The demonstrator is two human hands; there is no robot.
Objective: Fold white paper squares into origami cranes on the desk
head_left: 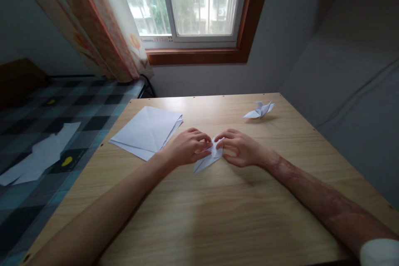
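A small folded white paper piece [208, 160] lies near the middle of the wooden table [199, 216]. My left hand [187, 147] pinches its left side with curled fingers. My right hand [240, 147] pinches its right side, thumb beneath and fingers on top. Both hands meet over the paper, so its centre is hidden and only a pointed end sticks out toward me.
A stack of white paper sheets [146, 132] lies on the table left of my hands. A finished folded paper figure [259, 110] sits at the far right. A checkered bed [46, 133] with paper scraps [40, 153] lies to the left, and a window [190, 4] stands behind the table.
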